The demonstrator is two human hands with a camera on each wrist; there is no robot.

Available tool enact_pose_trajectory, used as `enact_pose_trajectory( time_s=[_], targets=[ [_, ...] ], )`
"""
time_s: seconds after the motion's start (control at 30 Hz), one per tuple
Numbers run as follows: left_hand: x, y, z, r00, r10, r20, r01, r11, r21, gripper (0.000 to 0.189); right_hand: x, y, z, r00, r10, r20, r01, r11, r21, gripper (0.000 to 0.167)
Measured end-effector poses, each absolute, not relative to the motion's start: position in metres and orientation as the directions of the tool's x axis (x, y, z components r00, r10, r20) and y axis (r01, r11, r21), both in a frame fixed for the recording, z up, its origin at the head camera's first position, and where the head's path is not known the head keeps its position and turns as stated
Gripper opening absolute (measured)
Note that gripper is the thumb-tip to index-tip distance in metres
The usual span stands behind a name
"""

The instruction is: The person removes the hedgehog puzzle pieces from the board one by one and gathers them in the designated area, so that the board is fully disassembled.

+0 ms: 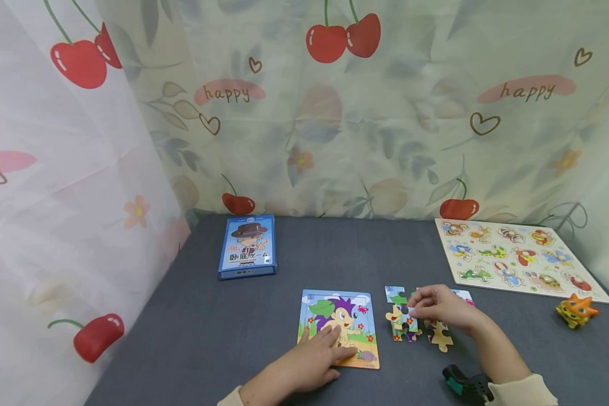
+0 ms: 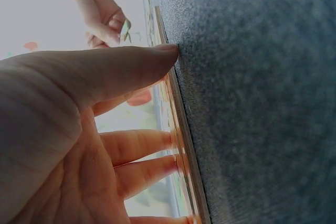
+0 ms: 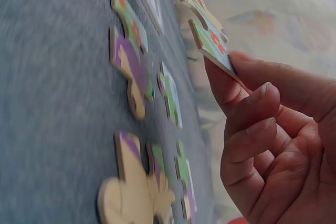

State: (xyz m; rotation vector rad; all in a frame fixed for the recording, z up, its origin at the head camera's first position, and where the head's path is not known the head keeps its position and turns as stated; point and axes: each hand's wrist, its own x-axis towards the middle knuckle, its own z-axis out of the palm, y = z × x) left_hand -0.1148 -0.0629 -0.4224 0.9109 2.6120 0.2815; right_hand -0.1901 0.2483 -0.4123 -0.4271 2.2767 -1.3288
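My left hand [image 1: 309, 361] rests on the hedgehog puzzle board [image 1: 366, 332], fingers spread over its lower left. In the left wrist view the thumb [image 2: 126, 69] lies by the board's edge [image 2: 184, 129]. To the right, my right hand [image 1: 444, 307] holds a puzzle piece [image 3: 214, 45] with a red flower between thumb and finger, raised above the table. A tan-and-blue piece [image 3: 202, 9] appears joined to it; I cannot tell for certain. Under and around that hand lie several loose puzzle pieces [image 1: 440, 340], some purple and tan [image 3: 126, 61].
A blue game box [image 1: 247, 245] stands at the back left. At the back right lies an insect picture board [image 1: 517, 256], with an orange-and-yellow toy figure [image 1: 577, 311] in front of it. A black-and-green object [image 1: 462, 383] is near my right wrist. Patterned cloth [image 1: 385, 124] hangs behind the table.
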Motion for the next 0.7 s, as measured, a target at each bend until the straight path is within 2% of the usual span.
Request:
enact_pose_trajectory(
  time_s=[0.7],
  targets=[
    [-0.114,-0.064,-0.422,-0.723,0.647,-0.243,0.578,0.759,0.3,0.049,-0.177,0.294,-0.413,-0.877,-0.386,-0.286,0.038,0.538,-0.842,0.039]
  ],
)
